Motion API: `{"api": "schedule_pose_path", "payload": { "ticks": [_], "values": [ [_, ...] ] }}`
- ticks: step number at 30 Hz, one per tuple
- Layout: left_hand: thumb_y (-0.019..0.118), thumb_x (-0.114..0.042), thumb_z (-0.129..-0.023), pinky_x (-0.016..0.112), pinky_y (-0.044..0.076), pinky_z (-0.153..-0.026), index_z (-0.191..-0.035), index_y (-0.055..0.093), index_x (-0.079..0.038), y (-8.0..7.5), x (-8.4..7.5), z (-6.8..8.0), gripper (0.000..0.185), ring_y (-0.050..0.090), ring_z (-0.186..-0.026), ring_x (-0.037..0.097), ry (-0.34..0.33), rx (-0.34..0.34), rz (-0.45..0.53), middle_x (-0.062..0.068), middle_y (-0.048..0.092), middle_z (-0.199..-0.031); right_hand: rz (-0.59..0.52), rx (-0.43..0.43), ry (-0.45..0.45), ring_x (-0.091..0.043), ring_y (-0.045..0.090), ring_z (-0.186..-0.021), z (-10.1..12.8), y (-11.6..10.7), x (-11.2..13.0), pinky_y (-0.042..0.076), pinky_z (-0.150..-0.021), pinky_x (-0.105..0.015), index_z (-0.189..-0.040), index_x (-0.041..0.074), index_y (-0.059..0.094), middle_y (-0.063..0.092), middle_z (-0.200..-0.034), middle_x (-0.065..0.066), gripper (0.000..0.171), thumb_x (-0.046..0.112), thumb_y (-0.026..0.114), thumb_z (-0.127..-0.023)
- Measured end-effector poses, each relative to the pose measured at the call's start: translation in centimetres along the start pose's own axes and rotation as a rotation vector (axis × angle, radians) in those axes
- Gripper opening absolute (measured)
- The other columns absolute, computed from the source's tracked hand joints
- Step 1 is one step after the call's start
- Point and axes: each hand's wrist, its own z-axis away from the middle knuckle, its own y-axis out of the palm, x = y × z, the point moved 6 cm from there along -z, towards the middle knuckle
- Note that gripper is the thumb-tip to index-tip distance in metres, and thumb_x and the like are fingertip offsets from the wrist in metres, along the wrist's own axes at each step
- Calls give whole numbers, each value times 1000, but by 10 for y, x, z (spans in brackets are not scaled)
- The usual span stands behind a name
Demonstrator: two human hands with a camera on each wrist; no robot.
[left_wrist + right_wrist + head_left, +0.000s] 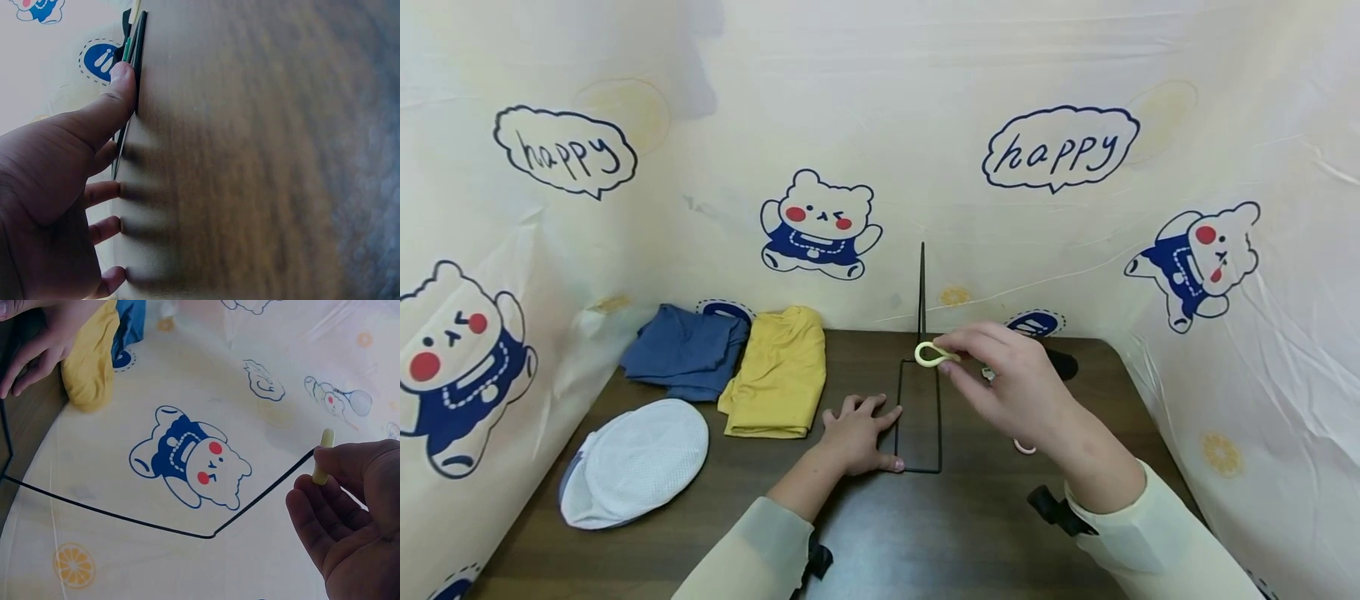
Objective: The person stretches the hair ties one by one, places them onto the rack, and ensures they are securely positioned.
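A black wire stand (940, 425) has its rectangular base on the table and a thin upright (922, 287) at the back. My left hand (854, 439) rests beside the base with spread fingers; its thumb (120, 87) and forefinger touch the base's left side. Between thumb and fingertips, my right hand (1011, 379) pinches a pale yellow hair tie (917, 357), held up near the upright. In the right wrist view the hair tie (327, 439) is seen edge-on, close to the wire's end. Part of a pink ring (1025, 448) lies under the right forearm.
Folded blue cloth (681, 350) and yellow cloth (782, 367) lie at the back left. A white mesh cap (640, 458) lies in front of them. Behind my right hand, a black object (1063, 364) is partly hidden. A printed sheet (925, 125) surrounds the table (880, 533).
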Motion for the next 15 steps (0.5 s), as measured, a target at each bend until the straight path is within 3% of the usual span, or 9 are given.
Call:
{"api": "schedule_pose_path", "payload": {
  "ticks": [15],
  "values": [
    [72, -76, -79, 73, 28, -101, -161, 39, -37, 4, 1, -5, 97, 26, -147, 41, -10, 6, -39, 2, 29, -169, 22, -50, 58, -17, 69, -86, -17, 13, -40, 58, -75, -35, -113, 7, 78, 72, -109, -5, 24, 4, 81, -89]
  ]
}}
